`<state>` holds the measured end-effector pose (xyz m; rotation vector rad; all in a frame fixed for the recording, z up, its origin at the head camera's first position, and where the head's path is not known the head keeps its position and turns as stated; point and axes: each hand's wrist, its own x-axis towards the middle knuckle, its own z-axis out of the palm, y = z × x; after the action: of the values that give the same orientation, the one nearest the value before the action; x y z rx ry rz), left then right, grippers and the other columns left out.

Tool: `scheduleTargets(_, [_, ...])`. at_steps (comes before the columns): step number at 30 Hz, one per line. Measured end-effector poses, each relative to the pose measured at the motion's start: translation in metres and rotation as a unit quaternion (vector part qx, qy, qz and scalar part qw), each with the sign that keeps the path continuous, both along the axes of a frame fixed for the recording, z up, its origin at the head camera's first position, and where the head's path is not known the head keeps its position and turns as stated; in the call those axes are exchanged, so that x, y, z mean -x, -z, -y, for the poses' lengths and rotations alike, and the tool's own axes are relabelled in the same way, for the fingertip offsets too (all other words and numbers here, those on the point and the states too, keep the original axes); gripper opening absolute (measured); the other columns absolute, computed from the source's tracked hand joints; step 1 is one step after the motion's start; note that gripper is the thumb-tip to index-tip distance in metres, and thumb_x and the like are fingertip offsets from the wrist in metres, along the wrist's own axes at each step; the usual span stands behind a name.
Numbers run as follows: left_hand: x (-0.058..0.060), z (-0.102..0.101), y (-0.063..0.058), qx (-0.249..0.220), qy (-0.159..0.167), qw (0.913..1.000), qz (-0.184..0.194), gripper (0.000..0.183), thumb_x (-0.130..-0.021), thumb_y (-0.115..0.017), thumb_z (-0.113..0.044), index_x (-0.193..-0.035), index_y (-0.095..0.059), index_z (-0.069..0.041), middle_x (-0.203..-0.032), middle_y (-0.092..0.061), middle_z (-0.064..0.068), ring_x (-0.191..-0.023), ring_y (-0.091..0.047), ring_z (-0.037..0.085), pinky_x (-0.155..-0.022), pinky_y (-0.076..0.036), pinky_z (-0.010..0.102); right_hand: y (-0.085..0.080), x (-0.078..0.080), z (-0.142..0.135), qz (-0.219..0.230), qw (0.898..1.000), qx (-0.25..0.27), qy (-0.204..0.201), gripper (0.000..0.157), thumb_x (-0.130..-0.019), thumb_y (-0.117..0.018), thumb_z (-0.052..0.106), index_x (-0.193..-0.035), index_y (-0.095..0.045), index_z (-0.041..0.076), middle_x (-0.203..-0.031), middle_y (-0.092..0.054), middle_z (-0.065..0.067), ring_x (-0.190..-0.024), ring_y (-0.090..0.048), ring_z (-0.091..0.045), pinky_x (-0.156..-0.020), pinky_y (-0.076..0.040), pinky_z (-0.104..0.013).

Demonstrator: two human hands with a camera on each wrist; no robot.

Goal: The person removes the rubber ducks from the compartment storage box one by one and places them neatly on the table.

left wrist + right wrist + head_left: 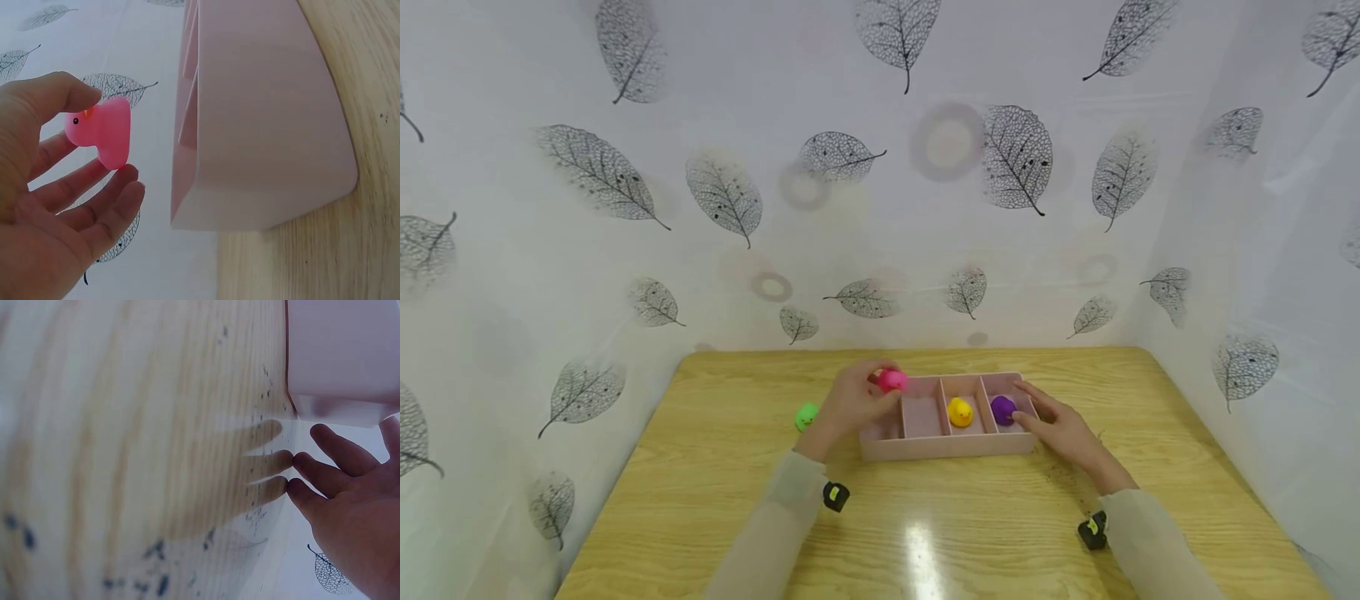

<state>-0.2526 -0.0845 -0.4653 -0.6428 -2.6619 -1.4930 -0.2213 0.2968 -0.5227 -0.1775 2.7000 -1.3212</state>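
My left hand [859, 402] pinches a pink rubber duck [103, 131] between thumb and fingers. In the head view the duck is over the left end of a pale pink divided box [947, 447]. My right hand [1063, 427] is at the box's right end, its fingers extended and spread in the right wrist view. Its thumb tip reaches over the rim beside a purple duck [1002, 410] in the rightmost compartment; whether they touch I cannot tell. A yellow duck [959, 412] sits in the compartment left of the purple one.
A green duck [807, 416] is on the wooden table [715, 483], left of the box and partly behind my left wrist. White leaf-patterned sheeting [880, 233] surrounds the table at the back and sides. Dark specks mark the wood near my right hand.
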Motion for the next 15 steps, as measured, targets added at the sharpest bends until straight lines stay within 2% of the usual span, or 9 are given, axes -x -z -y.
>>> scheduleTargets(3, [-0.002,0.007,0.001,-0.001,-0.013,0.9999,0.007,0.035,-0.091,-0.079,-0.012,-0.125,-0.071,-0.011,-0.122,-0.072,0.011,-0.089,-0.071,0.024,-0.075,-0.062,0.029,0.000,0.000,0.000,-0.001,1.000,0.000,0.002,0.075,-0.104,-0.063,0.047,-0.167,-0.031,0.021,-0.170,-0.028,-0.026,-0.153,-0.030,-0.055,-0.122,-0.029,-0.069])
scheduleTargets(9, [-0.001,0.024,0.007,0.003,-0.026,0.9992,-0.029,0.035,-0.091,-0.080,-0.013,-0.124,-0.071,-0.009,-0.127,-0.072,0.013,-0.102,-0.073,0.031,-0.080,-0.063,0.033,0.002,0.002,-0.002,-0.003,1.000,-0.005,0.002,0.075,-0.104,-0.063,0.048,-0.167,-0.032,0.022,-0.170,-0.028,-0.025,-0.153,-0.030,-0.055,-0.122,-0.030,-0.068])
scheduleTargets(15, [-0.001,0.042,0.010,-0.012,-0.042,0.9986,-0.030,0.038,-0.089,-0.080,-0.009,-0.126,-0.072,-0.009,-0.129,-0.072,0.013,-0.105,-0.072,0.032,-0.079,-0.062,0.031,0.003,0.003,-0.003,0.000,1.000,-0.007,0.004,0.075,-0.104,-0.063,0.049,-0.167,-0.031,0.025,-0.170,-0.028,-0.025,-0.153,-0.030,-0.054,-0.123,-0.029,-0.068])
